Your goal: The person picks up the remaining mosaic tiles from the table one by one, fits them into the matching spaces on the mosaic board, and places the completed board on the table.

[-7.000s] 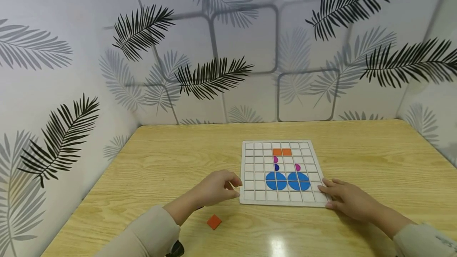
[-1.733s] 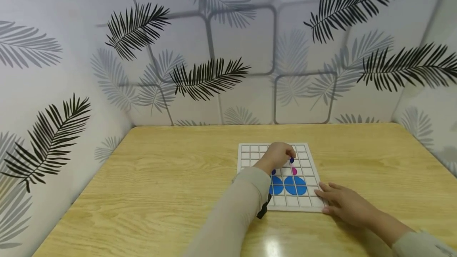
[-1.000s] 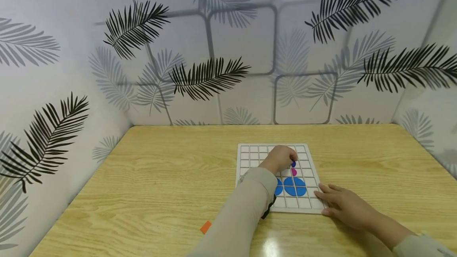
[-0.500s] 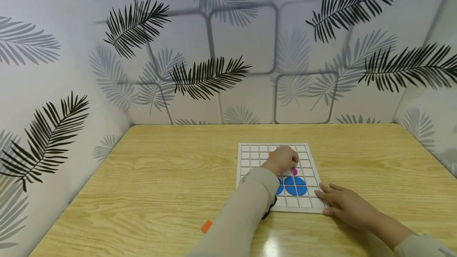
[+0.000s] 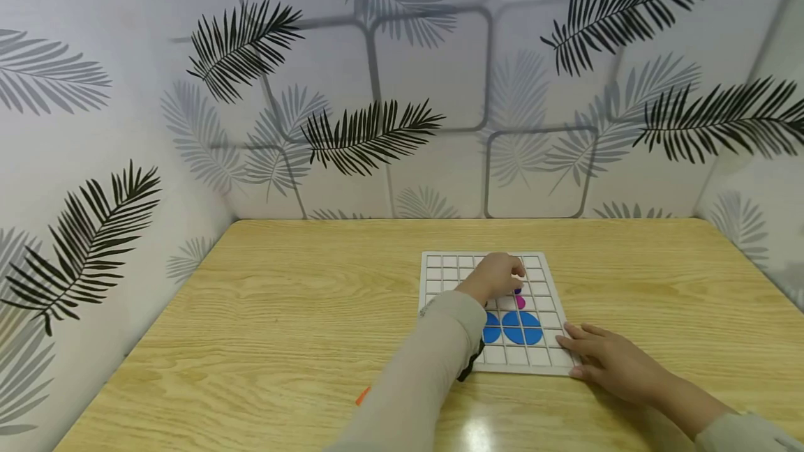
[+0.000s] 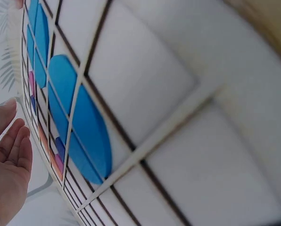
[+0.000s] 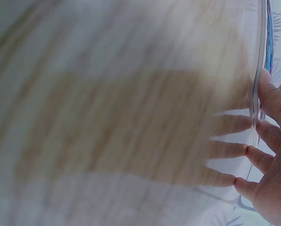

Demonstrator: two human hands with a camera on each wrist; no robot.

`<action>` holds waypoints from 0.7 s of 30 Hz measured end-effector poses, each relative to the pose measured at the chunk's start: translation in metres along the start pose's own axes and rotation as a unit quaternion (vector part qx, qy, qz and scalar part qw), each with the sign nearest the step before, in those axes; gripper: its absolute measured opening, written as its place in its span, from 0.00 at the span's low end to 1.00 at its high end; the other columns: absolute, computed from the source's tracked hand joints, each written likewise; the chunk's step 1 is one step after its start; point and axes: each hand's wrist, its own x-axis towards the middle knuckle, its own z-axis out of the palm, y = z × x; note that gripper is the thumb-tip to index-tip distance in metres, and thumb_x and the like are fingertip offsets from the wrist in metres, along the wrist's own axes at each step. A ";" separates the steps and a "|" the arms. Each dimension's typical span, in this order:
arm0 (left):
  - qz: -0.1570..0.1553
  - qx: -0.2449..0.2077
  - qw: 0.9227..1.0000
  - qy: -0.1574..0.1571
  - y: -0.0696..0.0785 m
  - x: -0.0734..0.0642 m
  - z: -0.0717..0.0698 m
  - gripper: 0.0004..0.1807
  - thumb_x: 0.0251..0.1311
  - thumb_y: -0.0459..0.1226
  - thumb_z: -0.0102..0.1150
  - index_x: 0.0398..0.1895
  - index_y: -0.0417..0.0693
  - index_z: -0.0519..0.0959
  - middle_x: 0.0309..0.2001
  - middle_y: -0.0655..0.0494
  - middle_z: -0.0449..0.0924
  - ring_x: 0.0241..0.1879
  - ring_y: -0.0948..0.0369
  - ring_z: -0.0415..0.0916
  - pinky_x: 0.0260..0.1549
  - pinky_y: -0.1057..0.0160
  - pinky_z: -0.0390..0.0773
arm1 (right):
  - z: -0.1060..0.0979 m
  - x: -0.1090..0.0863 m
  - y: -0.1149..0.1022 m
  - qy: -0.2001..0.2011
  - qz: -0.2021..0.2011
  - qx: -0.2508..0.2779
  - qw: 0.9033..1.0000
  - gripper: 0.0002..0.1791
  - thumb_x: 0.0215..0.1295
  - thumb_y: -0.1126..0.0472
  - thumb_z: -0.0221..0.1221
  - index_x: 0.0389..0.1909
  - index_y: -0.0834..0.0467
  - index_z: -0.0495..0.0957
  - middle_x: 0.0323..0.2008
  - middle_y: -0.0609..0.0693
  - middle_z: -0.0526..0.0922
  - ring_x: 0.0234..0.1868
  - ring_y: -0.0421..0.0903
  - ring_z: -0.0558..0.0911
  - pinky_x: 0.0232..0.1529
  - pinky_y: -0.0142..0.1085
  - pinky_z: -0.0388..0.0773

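Note:
A white gridded board (image 5: 531, 361) lies on the table. My left hand (image 5: 496, 276) hovers over its upper part, thumb and fingers apart, with nothing between them in the left wrist view. Just below its fingertips a small dark blue piece (image 5: 518, 291) sits in a cell above a pink half-round piece (image 5: 520, 303). Two large blue circles (image 5: 522, 328) made of quarter pieces fill the lower rows; my forearm partly covers the left one. Orange pieces (image 6: 44, 141) show in the left wrist view. My right hand (image 5: 612, 361) rests with extended fingers on the board's right edge.
An orange piece (image 5: 362, 396) lies on the wooden table (image 5: 283, 312) left of the board, partly hidden by my left sleeve. A leaf-patterned wall (image 5: 433, 159) rises behind the table's far edge.
My left hand came from left of the board onto it with a dark blue piece, set that piece above the right pink one, and its fingers have parted. The right hand stayed at the edge.

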 end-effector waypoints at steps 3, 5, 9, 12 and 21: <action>-0.017 -0.009 1.000 -0.009 0.011 -0.019 -0.020 0.11 0.55 0.40 0.55 0.41 0.52 0.77 0.41 0.61 0.75 0.43 0.67 0.70 0.40 0.74 0.66 | 0.004 0.000 0.006 0.003 0.000 -0.003 1.000 0.27 0.53 0.49 0.56 0.51 0.61 0.72 0.53 0.63 0.67 0.52 0.65 0.64 0.46 0.56 0.61; -0.016 -0.019 1.000 -0.003 0.014 -0.029 -0.027 0.12 0.55 0.38 0.54 0.43 0.49 0.76 0.42 0.58 0.75 0.43 0.65 0.70 0.40 0.73 0.67 | 0.004 0.000 0.007 0.003 0.000 -0.002 1.000 0.27 0.53 0.49 0.56 0.51 0.61 0.72 0.53 0.62 0.67 0.52 0.65 0.64 0.47 0.56 0.61; -0.010 -0.055 0.998 0.012 0.010 -0.039 -0.036 0.12 0.55 0.38 0.55 0.42 0.47 0.76 0.40 0.58 0.75 0.41 0.65 0.70 0.38 0.73 0.67 | 0.000 0.001 0.003 -0.006 -0.004 0.003 1.000 0.27 0.54 0.49 0.55 0.51 0.63 0.71 0.53 0.64 0.67 0.51 0.66 0.64 0.46 0.57 0.61; -0.012 -0.087 0.996 0.017 0.008 -0.046 -0.042 0.12 0.55 0.38 0.55 0.42 0.46 0.76 0.39 0.58 0.75 0.39 0.65 0.71 0.37 0.73 0.68 | -0.001 0.001 0.001 -0.016 -0.001 0.004 1.000 0.27 0.54 0.49 0.55 0.51 0.64 0.71 0.53 0.65 0.66 0.52 0.66 0.64 0.46 0.57 0.61; -0.005 -0.112 0.994 0.008 0.002 -0.065 -0.059 0.11 0.56 0.38 0.53 0.42 0.47 0.75 0.43 0.58 0.74 0.42 0.64 0.69 0.39 0.71 0.68 | 0.000 0.001 0.000 -0.013 0.005 0.002 1.000 0.27 0.54 0.49 0.56 0.50 0.63 0.71 0.53 0.64 0.67 0.51 0.66 0.64 0.45 0.57 0.61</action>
